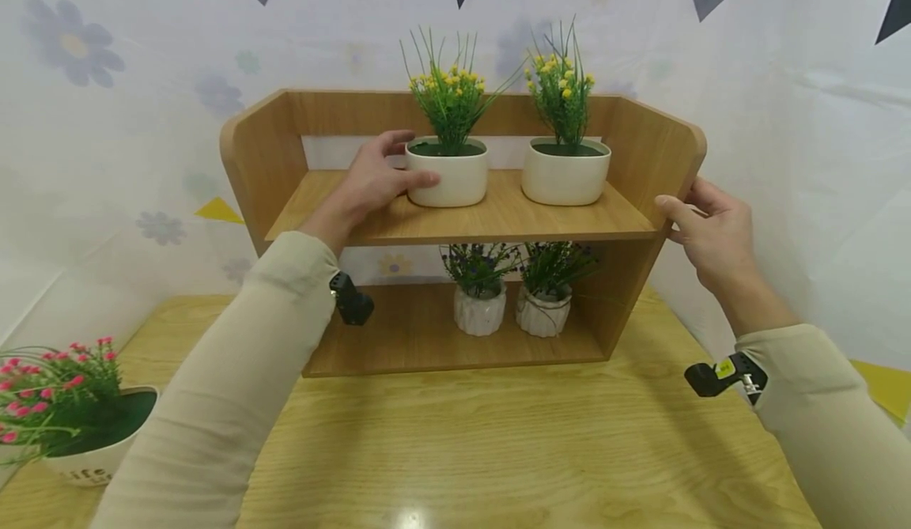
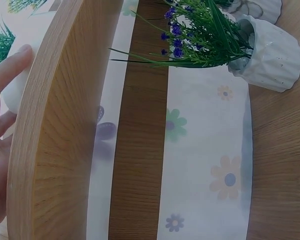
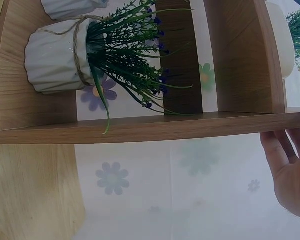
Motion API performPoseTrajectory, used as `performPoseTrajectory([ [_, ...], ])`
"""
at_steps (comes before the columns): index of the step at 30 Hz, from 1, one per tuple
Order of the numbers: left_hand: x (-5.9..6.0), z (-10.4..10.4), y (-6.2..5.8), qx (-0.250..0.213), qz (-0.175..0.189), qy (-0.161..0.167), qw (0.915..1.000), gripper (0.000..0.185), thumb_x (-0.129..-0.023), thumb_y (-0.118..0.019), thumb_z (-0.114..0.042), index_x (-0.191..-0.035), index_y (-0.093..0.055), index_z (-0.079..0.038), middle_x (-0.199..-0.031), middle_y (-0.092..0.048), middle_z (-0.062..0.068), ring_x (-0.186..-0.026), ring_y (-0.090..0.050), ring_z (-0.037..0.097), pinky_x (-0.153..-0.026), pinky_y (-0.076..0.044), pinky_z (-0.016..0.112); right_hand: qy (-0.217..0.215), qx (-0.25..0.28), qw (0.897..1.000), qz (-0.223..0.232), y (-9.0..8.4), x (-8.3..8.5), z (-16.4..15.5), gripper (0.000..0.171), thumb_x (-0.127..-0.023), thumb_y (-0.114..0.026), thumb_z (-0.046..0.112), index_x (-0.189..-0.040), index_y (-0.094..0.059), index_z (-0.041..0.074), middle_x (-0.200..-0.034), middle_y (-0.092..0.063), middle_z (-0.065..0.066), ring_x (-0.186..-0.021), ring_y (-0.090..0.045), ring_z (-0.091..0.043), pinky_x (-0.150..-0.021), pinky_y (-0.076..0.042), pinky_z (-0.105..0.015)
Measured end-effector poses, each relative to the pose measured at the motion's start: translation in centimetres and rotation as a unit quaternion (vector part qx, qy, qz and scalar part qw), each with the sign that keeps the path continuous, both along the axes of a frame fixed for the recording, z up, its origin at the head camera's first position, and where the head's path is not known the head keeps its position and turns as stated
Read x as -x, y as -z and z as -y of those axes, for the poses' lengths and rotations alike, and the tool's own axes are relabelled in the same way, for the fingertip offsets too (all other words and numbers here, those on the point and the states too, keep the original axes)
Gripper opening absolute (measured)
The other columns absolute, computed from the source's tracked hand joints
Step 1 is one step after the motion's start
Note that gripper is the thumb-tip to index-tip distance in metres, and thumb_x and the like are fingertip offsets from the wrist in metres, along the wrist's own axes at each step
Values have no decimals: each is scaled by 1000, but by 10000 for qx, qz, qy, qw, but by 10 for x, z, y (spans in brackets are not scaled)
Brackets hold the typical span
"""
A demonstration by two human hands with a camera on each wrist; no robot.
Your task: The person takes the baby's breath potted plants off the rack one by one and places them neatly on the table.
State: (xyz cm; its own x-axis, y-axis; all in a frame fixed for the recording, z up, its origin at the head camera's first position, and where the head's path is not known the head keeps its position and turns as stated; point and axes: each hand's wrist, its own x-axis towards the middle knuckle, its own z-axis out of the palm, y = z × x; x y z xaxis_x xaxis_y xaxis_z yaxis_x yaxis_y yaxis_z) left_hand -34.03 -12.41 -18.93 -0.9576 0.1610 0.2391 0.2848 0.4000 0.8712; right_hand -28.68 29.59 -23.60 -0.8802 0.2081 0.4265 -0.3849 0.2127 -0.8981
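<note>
My left hand (image 1: 370, 181) is up on the top board of the wooden shelf (image 1: 285, 130), fingers and thumb curled round the left white pot (image 1: 448, 175) with yellow flowers. That pot stands upright near the middle of the top board, apart from the second white pot (image 1: 565, 173) to its right. My right hand (image 1: 712, 232) steadies the shelf's right side panel, fingers loosely bent against its outer edge; in the right wrist view the fingers lie along the panel's edge, not gripping hard.

To do this well, as I judge it: keep the pot level, since the tall stems could brush the back board. Move it low and slow, or slide it along the board. Keep clear of the second pot. Right hand should keep bracing, because the shelf just stands loose on the worktop (image 1: 498, 450) and a push could shift it.

Below: two small ribbed pots (image 1: 512, 311) with purple flowers. A pink-flowered pot (image 1: 85, 434) sits far left on the worktop.
</note>
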Motion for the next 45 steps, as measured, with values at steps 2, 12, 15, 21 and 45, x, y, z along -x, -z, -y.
performPoseTrajectory([
  [2,0,0,0,5,-6,-18,10000,86,-86,-82,-27,-157,-35,-16,-157,-35,11,-134,-48,25,-106,-44,38,-4,40,10000,-25,0,0,0,46,-93,-72,12,-138,-62,10,-116,-64,-2,-98,-62,-15,-65,-55,-15],
  [12,0,0,0,2,62,-13,10000,86,-87,-81,-28,-158,-34,-18,-160,-33,11,-143,-38,25,-113,-38,39,7,-18,10000,-1,-1,-1,0,48,-94,-72,14,-140,-61,10,-119,-64,-3,-100,-61,-16,-66,-55,-15],
  [15,0,1,0,8,77,-12,10000,85,-87,-81,-28,-158,-34,-18,-160,-33,10,-144,-35,23,-114,-36,39,27,-51,10000,14,-1,-1,1,46,-94,-72,15,-139,-62,11,-120,-64,-3,-100,-61,-16,-66,-55,-15],
  [21,1,0,2,-136,55,28,9999,85,-87,-82,-25,-157,-35,-17,-160,-35,11,-142,-40,24,-111,-40,39,19,3,10000,-10,1,-1,1,45,-94,-72,14,-137,-63,10,-117,-65,-2,-99,-62,-15,-67,-55,-15],
  [45,-11,3,-4,-1077,334,54,9936,88,-83,-85,-18,-156,-37,-21,-157,-37,7,-136,-46,24,-102,-49,38,-234,353,9986,-310,0,6,5,44,-91,-73,7,-134,-64,3,-108,-69,3,-93,-65,-10,-67,-56,-16],
])
